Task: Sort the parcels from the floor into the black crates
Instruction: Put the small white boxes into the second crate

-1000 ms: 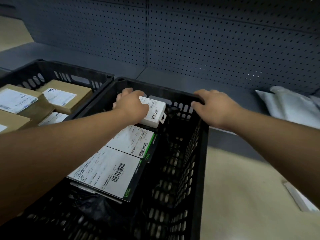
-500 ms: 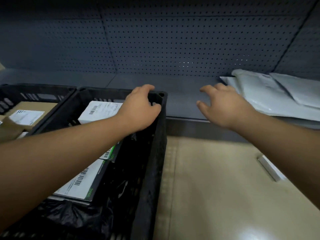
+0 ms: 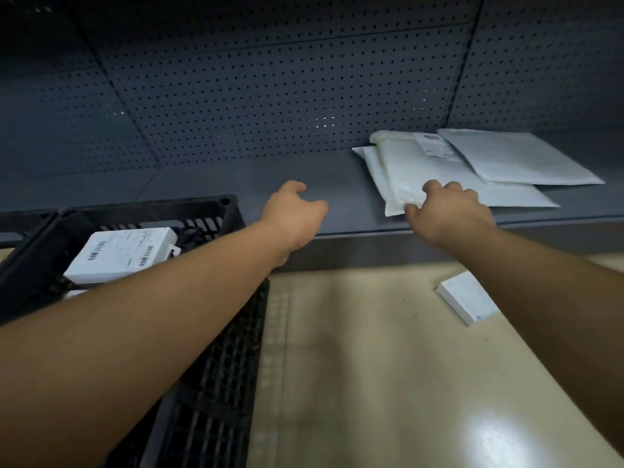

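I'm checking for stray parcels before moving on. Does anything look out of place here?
Yes. A small white box lies askew on the floor, beside the right forearm and outside the black crate. The white mailers sit loosely overlapped on the shelf ledge, not in a crate.

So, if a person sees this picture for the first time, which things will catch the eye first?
First the two bare forearms reaching forward: the right hand touches the near corner of a white padded parcel on the dark shelf, while the left hand hovers with nothing in it. Next, the black crate at lower left with a white labelled box inside, and a small white box on the beige floor.
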A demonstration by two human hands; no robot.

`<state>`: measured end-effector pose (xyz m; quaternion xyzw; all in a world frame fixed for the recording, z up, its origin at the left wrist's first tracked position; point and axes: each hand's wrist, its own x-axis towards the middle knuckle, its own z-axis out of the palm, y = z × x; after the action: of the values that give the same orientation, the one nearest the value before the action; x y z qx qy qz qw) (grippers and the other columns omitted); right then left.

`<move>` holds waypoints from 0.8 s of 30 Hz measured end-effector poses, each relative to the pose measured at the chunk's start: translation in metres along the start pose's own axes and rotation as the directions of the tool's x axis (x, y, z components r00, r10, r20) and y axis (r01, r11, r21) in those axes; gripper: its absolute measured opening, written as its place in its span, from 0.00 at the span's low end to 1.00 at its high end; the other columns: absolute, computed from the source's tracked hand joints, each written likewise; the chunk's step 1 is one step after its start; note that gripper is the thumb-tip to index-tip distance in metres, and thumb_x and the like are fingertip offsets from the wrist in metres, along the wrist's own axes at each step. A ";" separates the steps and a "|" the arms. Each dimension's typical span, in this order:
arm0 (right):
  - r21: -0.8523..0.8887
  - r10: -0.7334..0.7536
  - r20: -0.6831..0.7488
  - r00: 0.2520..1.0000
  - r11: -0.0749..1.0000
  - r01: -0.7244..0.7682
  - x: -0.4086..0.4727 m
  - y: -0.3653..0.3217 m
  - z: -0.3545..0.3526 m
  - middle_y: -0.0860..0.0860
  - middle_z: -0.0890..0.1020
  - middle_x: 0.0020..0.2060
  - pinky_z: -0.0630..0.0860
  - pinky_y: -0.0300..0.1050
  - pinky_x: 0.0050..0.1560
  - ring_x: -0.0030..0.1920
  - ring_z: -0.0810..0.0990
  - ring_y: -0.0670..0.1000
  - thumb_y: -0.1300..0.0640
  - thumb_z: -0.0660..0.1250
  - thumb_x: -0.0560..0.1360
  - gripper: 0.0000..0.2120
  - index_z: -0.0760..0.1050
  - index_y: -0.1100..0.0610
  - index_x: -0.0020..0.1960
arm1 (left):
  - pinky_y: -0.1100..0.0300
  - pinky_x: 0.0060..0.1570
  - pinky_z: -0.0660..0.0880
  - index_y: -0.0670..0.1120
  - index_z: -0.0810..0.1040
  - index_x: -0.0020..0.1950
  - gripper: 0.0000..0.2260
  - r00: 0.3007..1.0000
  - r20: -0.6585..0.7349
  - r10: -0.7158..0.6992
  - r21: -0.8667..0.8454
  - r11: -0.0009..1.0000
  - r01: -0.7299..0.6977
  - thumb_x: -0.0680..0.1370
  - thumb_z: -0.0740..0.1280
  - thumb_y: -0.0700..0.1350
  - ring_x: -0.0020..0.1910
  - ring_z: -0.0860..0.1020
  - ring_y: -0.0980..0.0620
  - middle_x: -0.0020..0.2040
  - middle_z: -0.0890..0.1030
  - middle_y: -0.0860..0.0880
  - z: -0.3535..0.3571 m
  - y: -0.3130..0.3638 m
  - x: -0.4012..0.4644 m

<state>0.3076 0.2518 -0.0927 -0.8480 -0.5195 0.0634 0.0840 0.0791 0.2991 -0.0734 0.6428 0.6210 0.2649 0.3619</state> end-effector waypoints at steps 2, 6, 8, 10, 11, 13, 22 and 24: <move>0.004 0.094 0.023 0.995 0.996 -0.095 0.005 0.028 0.006 0.59 0.70 0.67 0.69 0.59 0.60 0.67 0.67 0.64 0.42 0.55 0.80 0.26 0.64 0.55 0.72 | 0.73 0.28 0.68 0.50 0.65 0.78 0.27 0.998 0.048 -0.043 -0.059 0.997 0.045 0.79 0.67 0.48 0.37 0.71 0.60 0.47 0.76 0.56 0.028 0.008 -0.002; 0.025 0.261 0.094 0.961 0.964 -0.264 0.013 0.083 0.020 0.60 0.71 0.67 0.69 0.58 0.62 0.68 0.69 0.64 0.41 0.56 0.79 0.26 0.66 0.56 0.70 | 0.61 0.61 0.70 0.48 0.67 0.77 0.27 0.975 0.163 -0.148 -0.107 0.980 0.167 0.78 0.68 0.48 0.64 0.74 0.47 0.69 0.74 0.47 0.080 0.015 -0.005; 0.021 0.307 0.130 0.943 0.950 -0.312 0.016 0.107 0.028 0.61 0.72 0.67 0.70 0.58 0.65 0.67 0.70 0.65 0.41 0.57 0.78 0.27 0.67 0.56 0.71 | 0.52 0.65 0.74 0.48 0.73 0.70 0.20 0.957 0.211 -0.198 -0.099 0.970 0.223 0.78 0.69 0.48 0.62 0.75 0.45 0.64 0.76 0.46 0.103 0.016 -0.008; 0.026 0.344 0.165 0.924 0.935 -0.353 0.018 0.128 0.036 0.61 0.72 0.68 0.70 0.59 0.66 0.67 0.70 0.65 0.41 0.57 0.78 0.29 0.65 0.56 0.73 | 0.52 0.61 0.77 0.50 0.77 0.56 0.09 0.944 0.241 -0.227 -0.091 0.963 0.255 0.78 0.69 0.48 0.54 0.76 0.46 0.57 0.76 0.47 0.123 0.018 -0.010; 0.040 0.368 0.188 0.911 0.923 -0.382 0.019 0.137 0.039 0.61 0.71 0.69 0.70 0.58 0.66 0.68 0.70 0.65 0.41 0.57 0.78 0.29 0.64 0.56 0.74 | 0.54 0.58 0.77 0.50 0.76 0.52 0.06 0.941 0.246 -0.233 -0.094 0.960 0.263 0.77 0.69 0.48 0.51 0.76 0.47 0.55 0.77 0.47 0.132 0.020 -0.011; 0.058 0.400 0.233 0.886 0.904 -0.424 0.022 0.154 0.045 0.61 0.71 0.69 0.70 0.58 0.67 0.68 0.70 0.65 0.43 0.57 0.77 0.30 0.63 0.57 0.74 | 0.54 0.59 0.76 0.50 0.78 0.55 0.08 0.934 0.269 -0.236 -0.078 0.961 0.265 0.77 0.69 0.49 0.51 0.76 0.48 0.56 0.78 0.47 0.150 0.021 -0.013; 0.105 0.456 0.335 0.825 0.852 -0.514 0.030 0.206 0.074 0.60 0.74 0.66 0.73 0.51 0.65 0.64 0.75 0.62 0.55 0.57 0.79 0.21 0.69 0.62 0.69 | 0.50 0.65 0.75 0.54 0.71 0.75 0.24 0.887 0.350 -0.302 -0.026 0.943 0.331 0.78 0.68 0.49 0.62 0.77 0.46 0.67 0.77 0.47 0.230 0.024 -0.016; 0.102 0.444 0.384 0.809 0.851 -0.515 0.031 0.215 0.079 0.60 0.74 0.65 0.73 0.46 0.60 0.64 0.75 0.60 0.60 0.57 0.81 0.18 0.71 0.63 0.68 | 0.56 0.55 0.77 0.54 0.72 0.73 0.21 0.876 0.363 -0.318 -0.024 0.936 0.350 0.79 0.67 0.48 0.50 0.79 0.50 0.57 0.79 0.50 0.247 0.024 -0.018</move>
<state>0.4931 0.1899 -0.2156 -0.9140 -0.2847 0.2832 0.0578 0.2875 0.2483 -0.1995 0.5461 0.6350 0.1061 0.5360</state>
